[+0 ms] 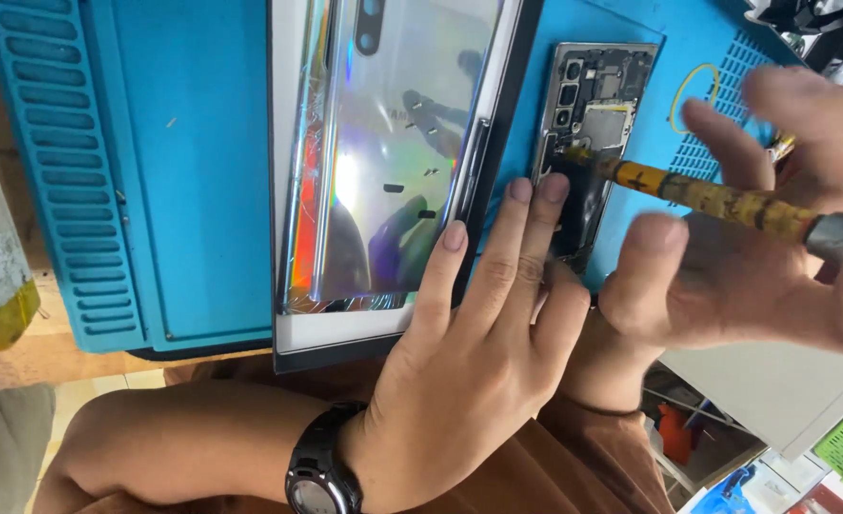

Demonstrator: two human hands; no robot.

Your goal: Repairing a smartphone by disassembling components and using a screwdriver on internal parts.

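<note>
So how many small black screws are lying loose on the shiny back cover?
5 at least, all near the middle of the iridescent back cover: one pair at, one at, one at, one at. Glare may hide more.

Our left hand (483, 333) presses its fingertips on the opened phone (588, 143) lying on the blue mat (202, 190). Our right hand (754, 238) holds a yellow screwdriver (716, 198), tip touching the phone. A shiny back cover (393, 143) lies just beside.
</note>
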